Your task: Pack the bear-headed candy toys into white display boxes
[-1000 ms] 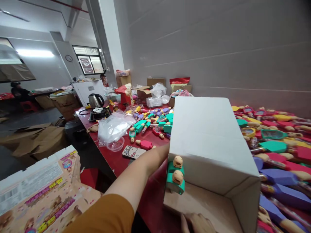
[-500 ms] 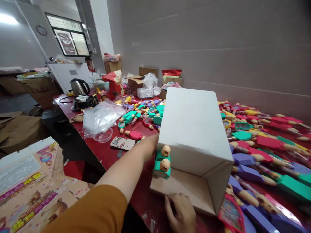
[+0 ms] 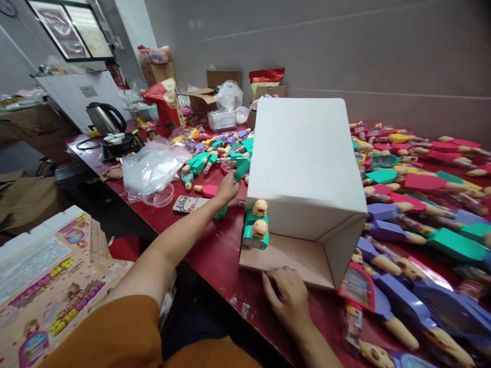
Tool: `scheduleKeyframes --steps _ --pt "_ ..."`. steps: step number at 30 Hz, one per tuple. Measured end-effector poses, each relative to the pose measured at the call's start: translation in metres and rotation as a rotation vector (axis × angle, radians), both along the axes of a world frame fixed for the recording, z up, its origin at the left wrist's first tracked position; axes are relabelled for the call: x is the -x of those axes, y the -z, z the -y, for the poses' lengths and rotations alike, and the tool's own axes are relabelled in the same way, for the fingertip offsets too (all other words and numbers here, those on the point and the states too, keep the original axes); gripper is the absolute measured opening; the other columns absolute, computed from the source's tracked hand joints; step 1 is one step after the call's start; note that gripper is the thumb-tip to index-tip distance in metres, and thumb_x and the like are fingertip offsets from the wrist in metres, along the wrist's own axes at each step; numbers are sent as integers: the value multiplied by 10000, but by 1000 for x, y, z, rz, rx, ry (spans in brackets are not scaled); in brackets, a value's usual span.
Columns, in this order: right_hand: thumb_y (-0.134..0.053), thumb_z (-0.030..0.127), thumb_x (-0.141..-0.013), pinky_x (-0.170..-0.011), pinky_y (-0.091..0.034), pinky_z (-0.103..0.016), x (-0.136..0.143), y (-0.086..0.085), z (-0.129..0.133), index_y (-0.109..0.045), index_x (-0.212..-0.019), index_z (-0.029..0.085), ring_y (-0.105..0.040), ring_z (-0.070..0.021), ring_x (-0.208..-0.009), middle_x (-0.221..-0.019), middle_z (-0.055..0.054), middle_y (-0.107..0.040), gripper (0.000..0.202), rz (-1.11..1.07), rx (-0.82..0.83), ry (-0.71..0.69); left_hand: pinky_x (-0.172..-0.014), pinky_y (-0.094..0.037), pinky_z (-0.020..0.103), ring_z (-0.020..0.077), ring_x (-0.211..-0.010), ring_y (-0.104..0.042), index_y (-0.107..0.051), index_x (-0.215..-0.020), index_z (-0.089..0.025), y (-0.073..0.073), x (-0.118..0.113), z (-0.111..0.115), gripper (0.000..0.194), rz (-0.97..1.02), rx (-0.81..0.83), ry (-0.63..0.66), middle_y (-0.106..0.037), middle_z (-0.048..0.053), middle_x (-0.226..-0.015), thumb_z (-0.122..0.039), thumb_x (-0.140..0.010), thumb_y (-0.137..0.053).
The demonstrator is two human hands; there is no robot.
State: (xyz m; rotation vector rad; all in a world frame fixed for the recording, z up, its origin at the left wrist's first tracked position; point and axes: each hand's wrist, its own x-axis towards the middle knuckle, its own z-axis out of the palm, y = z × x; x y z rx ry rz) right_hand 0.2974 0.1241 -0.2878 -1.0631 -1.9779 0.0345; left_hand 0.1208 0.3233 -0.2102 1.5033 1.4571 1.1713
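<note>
White cardboard box (image 3: 307,168) lies open-sided on the bench (image 3: 215,255), steadied at six o'clock by the right hand (image 3: 289,299), fingers pressed flat. At nine o'clock the left hand (image 3: 227,188) pinches a green toy (image 3: 241,167); loading seems underway, and next it needs carrying into the opening beside the two stacked toys (image 3: 256,230).

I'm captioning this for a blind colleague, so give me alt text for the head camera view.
A left hand reaches to a green toy beside a white box lying open on a red table; the right hand rests at the box's front edge.

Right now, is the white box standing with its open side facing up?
No, the white box lies on its side, its opening facing the person, with the right hand at its bottom flap.
</note>
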Motion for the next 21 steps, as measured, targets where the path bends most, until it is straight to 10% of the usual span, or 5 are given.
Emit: scheduleKeyframes --steps 6,12,14,17,21 --pt "-501 162 -899 -594 -336 -267 -1 -3 8 -505 -779 177 -457 -127 -598 -653 6 -530 121 -32 4 -30 -387 -265 156 38 -455 -378 -454 -844 -190 -6 63 98 391 434 123 96 -482 -30 -710 -573 -795 -518" --pt "-514 339 -906 -638 -484 -245 24 -18 34 -493 -1034 172 -554 -139 -730 -876 -58 -559 212 -334 226 -34 -567 -460 250 117 -621 -523 -535 -695 -164 22 37 201 506 574 297 478 -572 42 -740 -666 -688 -599" --pt "-472 526 -892 -733 -522 -301 36 -22 37 -406 -1224 147 -579 -196 -903 -1069 -137 -532 508 -380 260 -81 -751 -500 335 174 -771 -580 -597 -789 -168 35 19 215 524 506 343 649 -625 77 -842 -684 -735 -525" --pt "-438 479 -924 -714 -531 -258 39 -24 40 -438 -1197 171 -609 -180 -886 -1026 -108 -584 411 -358 338 -103 -995 -399 422 235 -1070 -544 -614 -998 -190 42 7 220 475 308 369 866 -620 98 -1096 -600 -837 -437" --pt "-550 379 -884 -596 -512 -202 11 -32 43 -569 -1004 190 -618 -145 -687 -833 -37 -640 224 -282 468 -51 -915 -472 369 214 -1001 -614 -615 -1070 -193 12 26 219 288 -4 363 1150 -659 97 -1072 -356 -892 -458"
